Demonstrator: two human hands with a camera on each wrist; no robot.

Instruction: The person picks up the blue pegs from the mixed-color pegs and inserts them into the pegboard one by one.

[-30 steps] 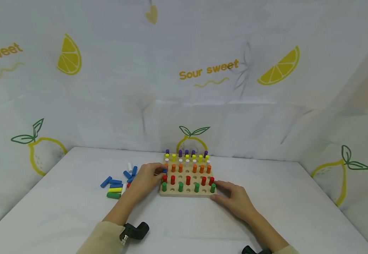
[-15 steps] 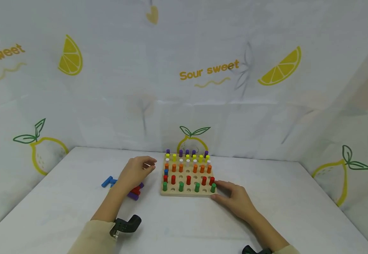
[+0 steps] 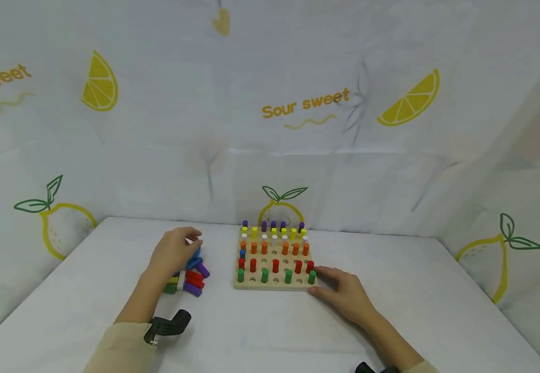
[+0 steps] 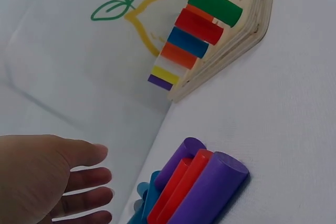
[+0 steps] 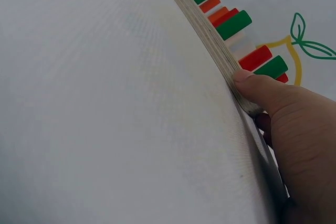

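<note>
Hovers the left hand just over a pile of loose pegs, fingers loosely extended and slightly parted in the left wrist view; has loose blue pegs nearest below those fingertips, and loose purple pegs and loose red pegs lying below and to the right of the hand, closer in toward the sleeve; shows a loose white peg, a loose yellow peg and a loose green peg just right of the left forearm; pinches the near right corner of the pegboard with the right hand, thumb on the front edge, fingers along the right side; has that board just left of the right hand, well apart to the right of the left; bears upright pegs in rows, outward from the right hand: green, red, a single upright blue peg at the end farthest from that hand, orange, white, yellow and purple; rests on a white-covered table beneath both hands; carries a black wrist camera behind the left hand.
</note>
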